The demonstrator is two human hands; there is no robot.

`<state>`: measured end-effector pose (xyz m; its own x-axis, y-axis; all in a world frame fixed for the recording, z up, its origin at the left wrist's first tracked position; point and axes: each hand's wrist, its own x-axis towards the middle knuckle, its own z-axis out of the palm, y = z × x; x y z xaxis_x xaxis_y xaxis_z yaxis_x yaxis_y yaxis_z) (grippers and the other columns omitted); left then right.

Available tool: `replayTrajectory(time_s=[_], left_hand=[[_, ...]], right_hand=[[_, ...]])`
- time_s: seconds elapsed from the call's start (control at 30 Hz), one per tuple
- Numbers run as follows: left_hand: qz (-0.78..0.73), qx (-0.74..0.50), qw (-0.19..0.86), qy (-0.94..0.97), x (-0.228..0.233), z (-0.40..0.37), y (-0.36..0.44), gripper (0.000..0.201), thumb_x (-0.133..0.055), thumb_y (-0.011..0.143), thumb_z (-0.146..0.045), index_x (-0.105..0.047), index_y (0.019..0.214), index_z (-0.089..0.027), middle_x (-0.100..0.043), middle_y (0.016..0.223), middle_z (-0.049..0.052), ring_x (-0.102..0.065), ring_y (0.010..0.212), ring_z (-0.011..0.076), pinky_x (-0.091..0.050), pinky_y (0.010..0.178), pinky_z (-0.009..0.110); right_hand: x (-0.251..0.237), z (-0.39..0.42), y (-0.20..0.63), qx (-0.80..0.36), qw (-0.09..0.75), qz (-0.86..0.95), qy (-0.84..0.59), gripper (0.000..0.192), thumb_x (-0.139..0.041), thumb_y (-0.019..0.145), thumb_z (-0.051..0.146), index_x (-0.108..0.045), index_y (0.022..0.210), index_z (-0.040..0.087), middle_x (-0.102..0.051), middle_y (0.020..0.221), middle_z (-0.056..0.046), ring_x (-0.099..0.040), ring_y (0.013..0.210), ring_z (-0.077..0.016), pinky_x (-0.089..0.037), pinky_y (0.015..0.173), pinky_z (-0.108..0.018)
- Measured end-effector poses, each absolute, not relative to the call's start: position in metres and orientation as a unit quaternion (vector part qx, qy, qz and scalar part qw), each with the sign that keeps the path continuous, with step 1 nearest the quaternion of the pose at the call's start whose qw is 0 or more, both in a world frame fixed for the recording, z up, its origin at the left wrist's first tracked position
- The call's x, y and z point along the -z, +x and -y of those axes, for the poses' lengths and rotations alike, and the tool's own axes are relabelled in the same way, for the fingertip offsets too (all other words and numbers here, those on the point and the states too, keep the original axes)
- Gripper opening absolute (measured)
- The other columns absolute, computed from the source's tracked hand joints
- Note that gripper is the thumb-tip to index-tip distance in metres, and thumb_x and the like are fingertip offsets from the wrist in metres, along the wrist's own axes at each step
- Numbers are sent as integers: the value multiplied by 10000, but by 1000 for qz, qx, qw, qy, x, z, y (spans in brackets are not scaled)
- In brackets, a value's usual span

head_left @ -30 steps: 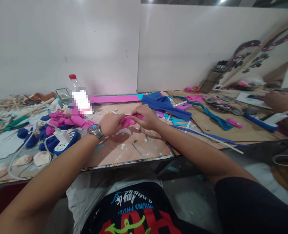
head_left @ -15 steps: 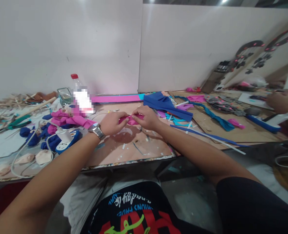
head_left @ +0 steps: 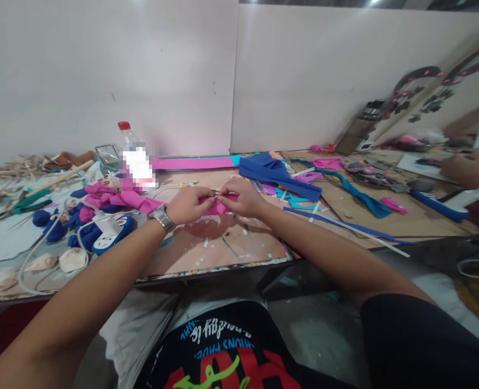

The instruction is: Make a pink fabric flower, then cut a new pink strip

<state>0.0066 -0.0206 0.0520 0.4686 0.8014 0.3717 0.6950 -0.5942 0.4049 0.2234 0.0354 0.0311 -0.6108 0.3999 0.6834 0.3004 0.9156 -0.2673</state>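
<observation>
Your left hand [head_left: 190, 204] and right hand [head_left: 242, 196] each pinch one pink fabric piece [head_left: 218, 206]; one label-blurred bottle [head_left: 134, 159] stands at ten o'clock.

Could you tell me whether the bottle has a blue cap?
No, the bottle behind the left hand has a red cap.

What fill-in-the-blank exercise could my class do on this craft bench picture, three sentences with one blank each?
1. Both the left hand and the right hand pinch a small piece of ____ fabric.
2. The wristwatch sits on the person's ____ wrist.
3. The plastic bottle by the wall has a ____ cap.

Missing words: pink; left; red
</observation>
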Motion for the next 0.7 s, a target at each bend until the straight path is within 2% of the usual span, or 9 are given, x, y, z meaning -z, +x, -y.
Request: replayTrajectory(time_s=[0.13, 0.23, 0.37, 0.57, 0.7], left_hand=[[-445, -271, 114, 846, -50, 19, 7, 351, -476, 948, -340, -593, 665, -168, -530, 585, -13, -460, 581, 129, -301, 613, 288], [-447, -283, 137, 837, -49, 18, 7, 345, -483, 941, -335, -567, 654, -165, -503, 576, -20, -435, 575, 121, -287, 599, 283], [-443, -271, 173, 837, -48, 19, 7, 337, -502, 935, -367, -576, 678, -163, -483, 581, -26, -422, 586, 119, -276, 592, 276], [-449, -265, 196, 830, -48, 17, 6, 363, -490, 941, -391, -581, 673, -163, -448, 576, -29, -399, 580, 119, -277, 582, 277], [-440, -274, 228, 824, -46, 13, 5, 326, -471, 927, -351, -679, 778, -149, -524, 629, -19, -428, 604, 123, -313, 594, 269]], right_hand=[[-32, -35, 223, -58, 385, 901, -190, 118, -674, 885, 288, -715, 815, 203, -741, 772, -36, -628, 758, -199, -428, 761, -345], [-33, -34, 223, -56, 385, 902, -186, 118, -670, 884, 288, -714, 823, 198, -734, 766, -36, -624, 750, -195, -423, 763, -343], [-33, -33, 222, -62, 383, 900, -198, 118, -668, 876, 284, -702, 800, 200, -726, 751, -33, -624, 736, -193, -428, 753, -339], [-33, -33, 223, -69, 381, 901, -197, 92, -677, 878, 286, -738, 872, 217, -761, 815, -38, -650, 781, -206, -444, 785, -355], [-32, -34, 224, -42, 377, 905, -190, 97, -666, 897, 280, -747, 899, 227, -779, 882, -50, -668, 849, -221, -433, 848, -388]])
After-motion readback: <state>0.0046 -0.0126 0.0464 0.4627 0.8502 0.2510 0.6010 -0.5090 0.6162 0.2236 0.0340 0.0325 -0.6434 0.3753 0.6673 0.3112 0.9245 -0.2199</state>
